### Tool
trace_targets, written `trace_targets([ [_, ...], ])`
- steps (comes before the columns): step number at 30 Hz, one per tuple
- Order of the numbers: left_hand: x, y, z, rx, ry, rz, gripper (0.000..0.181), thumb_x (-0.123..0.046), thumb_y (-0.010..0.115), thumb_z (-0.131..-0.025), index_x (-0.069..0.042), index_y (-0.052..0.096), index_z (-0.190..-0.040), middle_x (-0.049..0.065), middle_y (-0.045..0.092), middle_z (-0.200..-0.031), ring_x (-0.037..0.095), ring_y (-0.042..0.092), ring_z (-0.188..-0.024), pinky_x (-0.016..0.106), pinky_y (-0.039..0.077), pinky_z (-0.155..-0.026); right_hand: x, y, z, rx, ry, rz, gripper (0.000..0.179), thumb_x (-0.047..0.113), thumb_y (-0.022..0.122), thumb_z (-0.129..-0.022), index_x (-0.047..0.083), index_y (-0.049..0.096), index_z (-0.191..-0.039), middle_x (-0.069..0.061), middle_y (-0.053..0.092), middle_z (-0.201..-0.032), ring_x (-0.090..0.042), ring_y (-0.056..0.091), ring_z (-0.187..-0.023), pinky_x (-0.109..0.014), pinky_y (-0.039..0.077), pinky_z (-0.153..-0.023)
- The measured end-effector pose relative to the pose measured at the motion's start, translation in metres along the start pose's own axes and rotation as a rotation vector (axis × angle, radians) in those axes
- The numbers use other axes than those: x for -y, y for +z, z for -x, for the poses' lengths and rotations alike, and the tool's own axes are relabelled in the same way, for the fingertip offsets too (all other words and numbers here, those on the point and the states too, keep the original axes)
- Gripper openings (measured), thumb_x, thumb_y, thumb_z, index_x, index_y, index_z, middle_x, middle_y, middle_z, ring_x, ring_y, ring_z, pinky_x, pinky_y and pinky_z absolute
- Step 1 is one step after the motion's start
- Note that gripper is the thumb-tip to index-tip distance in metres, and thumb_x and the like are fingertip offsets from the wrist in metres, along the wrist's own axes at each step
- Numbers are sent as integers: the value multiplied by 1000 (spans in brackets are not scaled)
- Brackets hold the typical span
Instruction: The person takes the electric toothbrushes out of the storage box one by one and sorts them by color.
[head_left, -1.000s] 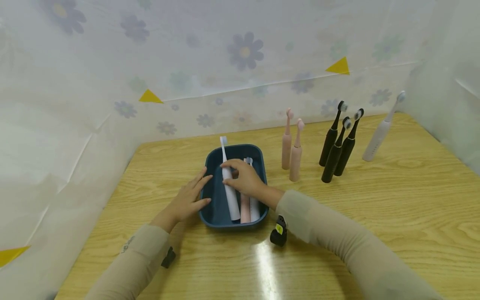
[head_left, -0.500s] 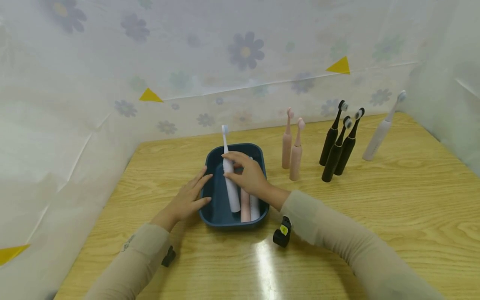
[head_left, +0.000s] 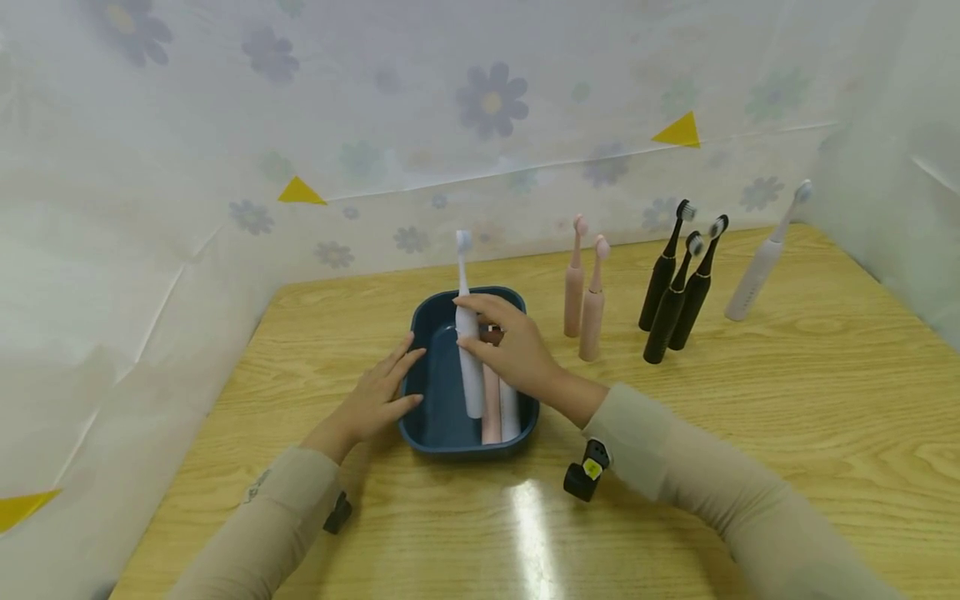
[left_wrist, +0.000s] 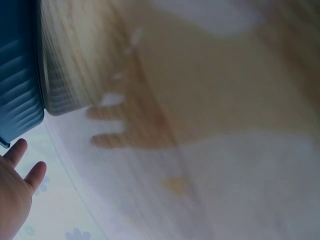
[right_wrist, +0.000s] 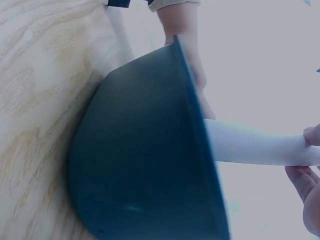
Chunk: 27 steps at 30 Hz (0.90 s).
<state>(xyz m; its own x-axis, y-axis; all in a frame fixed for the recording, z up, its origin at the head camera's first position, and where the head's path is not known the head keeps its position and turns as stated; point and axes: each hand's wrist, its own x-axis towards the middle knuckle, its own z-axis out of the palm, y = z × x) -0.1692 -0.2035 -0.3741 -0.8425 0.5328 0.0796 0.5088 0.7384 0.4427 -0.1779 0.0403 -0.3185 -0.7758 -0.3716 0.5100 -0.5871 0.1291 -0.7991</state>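
Between thumb and fingers, my right hand (head_left: pixel 513 346) pinches a white electric toothbrush (head_left: pixel 471 379) by its upper handle, head up. The brush is tilted over the dark blue bin (head_left: pixel 431 446); in the right wrist view its white handle (right_wrist: pixel 255 145) rises past the bin's rim, its lower end hidden. My left hand (head_left: pixel 375 396) rests with spread fingers on the bin's left rim. Inside the bin on the right lie a pink toothbrush (head_left: pixel 491 408) and another white toothbrush (head_left: pixel 509 412), their tops partly covered by my right hand.
Right of the bin, two pink toothbrushes (head_left: pixel 591 325) stand upright on the wooden table (head_left: pixel 637 500). Beyond them are three black toothbrushes (head_left: pixel 666 325) and, farther right, one white toothbrush (head_left: pixel 753 279). A flowered sheet (head_left: pixel 405 125) hangs behind the table.
My right hand has lifted the white toothbrush up and a little to the right; its lower end has risen from near the bin's front. The left hand and bin have stayed put.
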Motion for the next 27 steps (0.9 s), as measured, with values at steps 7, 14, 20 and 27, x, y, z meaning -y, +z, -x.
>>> trace_targets([
  [7,0,0,0,-1,0,-5,60,-33,46,-87,-13,20,-138,3,2,-144,33,17,-125,58,20,-90,11,-16,6,-70,-56,-50,45,-4,62,-75,1,49,-118,-14,48,-115,-24,53,-90,-27,46,-72],
  [14,0,0,1,2,3,7,60,-29,47,-87,-14,19,-138,5,2,-144,33,16,-125,59,19,-90,22,-34,13,-126,-87,-105,47,-12,61,-72,-6,48,-116,-18,49,-109,-27,54,-87,-32,47,-72],
  [20,-1,0,1,5,-3,9,60,-32,46,-87,-13,20,-138,4,2,-144,33,16,-125,60,18,-89,32,-51,20,-159,-43,-78,46,-11,61,-72,-5,50,-116,-13,50,-112,-23,55,-90,-29,46,-73],
  [27,-1,-1,2,9,-4,19,60,-34,45,-88,-14,19,-138,3,1,-144,33,15,-126,61,17,-89,39,-67,31,-211,-122,-72,47,-18,60,-68,-6,51,-113,-14,54,-102,-18,56,-87,-29,47,-72],
])
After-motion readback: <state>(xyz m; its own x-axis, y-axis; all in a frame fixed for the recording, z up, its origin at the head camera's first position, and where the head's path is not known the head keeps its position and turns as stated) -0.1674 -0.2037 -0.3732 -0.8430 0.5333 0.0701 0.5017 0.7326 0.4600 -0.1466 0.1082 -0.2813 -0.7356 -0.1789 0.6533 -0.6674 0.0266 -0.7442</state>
